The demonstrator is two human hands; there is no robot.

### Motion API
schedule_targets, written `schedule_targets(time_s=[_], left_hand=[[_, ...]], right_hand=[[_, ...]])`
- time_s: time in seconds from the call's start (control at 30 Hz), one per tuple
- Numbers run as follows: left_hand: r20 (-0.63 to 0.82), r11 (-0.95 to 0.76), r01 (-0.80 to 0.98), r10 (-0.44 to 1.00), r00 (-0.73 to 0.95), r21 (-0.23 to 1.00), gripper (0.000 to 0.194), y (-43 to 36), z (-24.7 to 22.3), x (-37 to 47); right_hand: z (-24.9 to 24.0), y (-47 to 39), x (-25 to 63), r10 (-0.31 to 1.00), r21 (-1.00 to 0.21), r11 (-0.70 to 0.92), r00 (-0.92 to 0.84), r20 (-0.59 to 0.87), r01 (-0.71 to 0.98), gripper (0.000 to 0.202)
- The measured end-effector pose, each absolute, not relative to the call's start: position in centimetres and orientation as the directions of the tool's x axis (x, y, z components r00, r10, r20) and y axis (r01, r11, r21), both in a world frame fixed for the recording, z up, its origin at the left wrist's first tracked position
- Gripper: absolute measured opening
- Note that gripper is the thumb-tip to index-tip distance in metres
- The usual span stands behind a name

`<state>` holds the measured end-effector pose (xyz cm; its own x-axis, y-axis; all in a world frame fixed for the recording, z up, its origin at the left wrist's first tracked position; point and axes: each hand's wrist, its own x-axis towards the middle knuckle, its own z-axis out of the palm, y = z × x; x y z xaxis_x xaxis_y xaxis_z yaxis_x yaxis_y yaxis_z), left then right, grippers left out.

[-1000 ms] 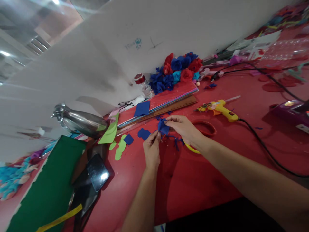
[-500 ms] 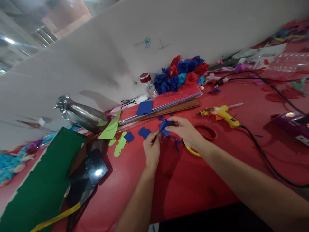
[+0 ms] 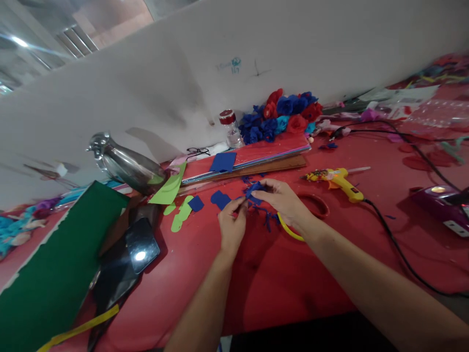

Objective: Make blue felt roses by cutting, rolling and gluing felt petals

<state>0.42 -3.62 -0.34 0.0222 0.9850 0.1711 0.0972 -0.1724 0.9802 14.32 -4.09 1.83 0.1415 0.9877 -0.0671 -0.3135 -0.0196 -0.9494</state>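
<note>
Between my fingertips is a small piece of blue paper (image 3: 255, 188), partly hidden by my fingers. My right hand (image 3: 281, 198) pinches it from the right, thumb and fingers closed. From the left, my left hand (image 3: 233, 220) pinches its near edge. Blue paper scraps (image 3: 268, 218) lie on the red table just under my hands. Cut blue paper shapes (image 3: 220, 199) and a blue square (image 3: 196, 204) rest to the left, beside light green cut pieces (image 3: 182, 214). A yellow ring (image 3: 289, 230) lies partly behind my right wrist, close to a red ring (image 3: 318, 205).
A yellow glue gun (image 3: 344, 185) lies at the right with its black cord. Behind are stacked sheets (image 3: 252, 159), a glass jar (image 3: 231, 129) and blue and red paper flowers (image 3: 280, 117). A metal jug (image 3: 126, 164), phone (image 3: 142, 246) and green board (image 3: 54, 274) occupy the left.
Both hands keep hold of the blue paper, which has turned slightly and now looks flatter between the fingers. The whole view has shifted a little.
</note>
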Motion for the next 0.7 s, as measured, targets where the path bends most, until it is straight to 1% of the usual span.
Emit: schedule_targets(time_s=[0.13, 0.23, 0.3, 0.4, 0.53, 0.7], left_hand=[[0.056, -0.048, -0.127, 0.996, 0.065, 0.991, 0.026, -3.4, -0.2, 0.4], [-0.077, 0.107, -0.254, 0.989, 0.128, 0.961, 0.023, -3.1, 0.0, 0.2], [-0.151, 0.204, -0.279, 0.968, 0.201, 0.938, 0.02, -2.9, 0.1, 0.0], [-0.21, 0.295, -0.295, 0.934, 0.288, 0.909, 0.02, -2.7, 0.2, -0.3], [-0.237, 0.356, -0.335, 0.908, 0.346, 0.873, 0.022, -2.7, 0.4, -0.5], [-0.263, 0.393, -0.32, 0.886, 0.381, 0.862, 0.024, -2.9, 0.7, -0.5]], right_hand=[[1.9, -4.1, 14.5, 0.987, -0.956, -0.03, 0.14, -0.073, -0.291, 0.019], [2.4, -4.3, 14.4, 0.991, -0.954, -0.032, 0.117, -0.069, -0.298, 0.018], [2.7, -4.5, 14.4, 0.994, -0.951, -0.043, 0.085, -0.073, -0.307, 0.016], [2.9, -4.8, 14.3, 0.996, -0.946, -0.073, 0.026, -0.085, -0.316, 0.016], [2.8, -4.8, 14.3, 0.997, -0.955, -0.075, 0.004, -0.079, -0.289, 0.016], [2.5, -4.6, 14.5, 0.997, -0.951, -0.077, -0.023, -0.074, -0.3, 0.016]])
